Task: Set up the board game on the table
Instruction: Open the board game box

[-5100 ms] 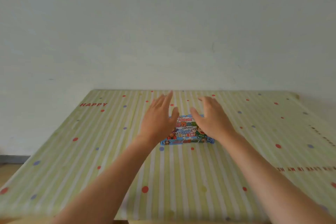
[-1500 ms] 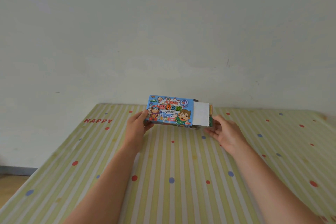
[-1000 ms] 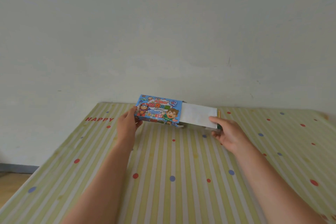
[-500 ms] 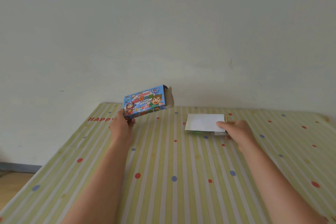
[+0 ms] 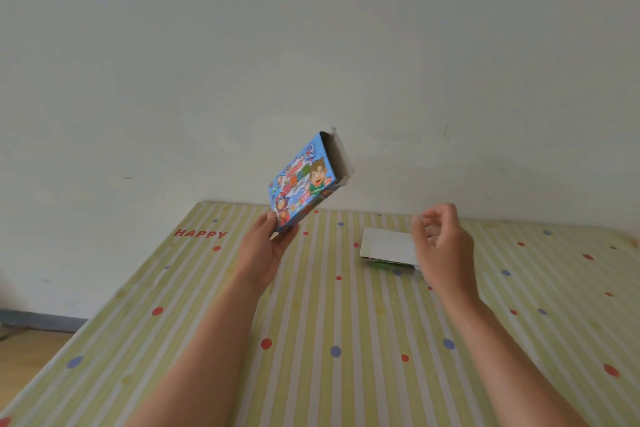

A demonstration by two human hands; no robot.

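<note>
Two bare hands work above a striped, dotted tablecloth (image 5: 311,322) set against a pale wall (image 5: 311,45). The left hand (image 5: 266,248) grips the lower end of the blue game box (image 5: 306,182), which is held in the air and tilted, its open end up and away from the fingertips. The right hand (image 5: 445,246) hangs with fingers loosely curled round nothing. Just beyond those fingers the white stack (image 5: 384,244) lies flat on the cloth, a green piece (image 5: 382,264) showing under its near edge; the hand hides the stack's right end. Red HAPPY lettering (image 5: 200,233) sits left of the left-hand fingers. Half a second earlier the right hand pinched the stack and the box lay nearer level; now the stack is let go and the box stands steeper.
</note>
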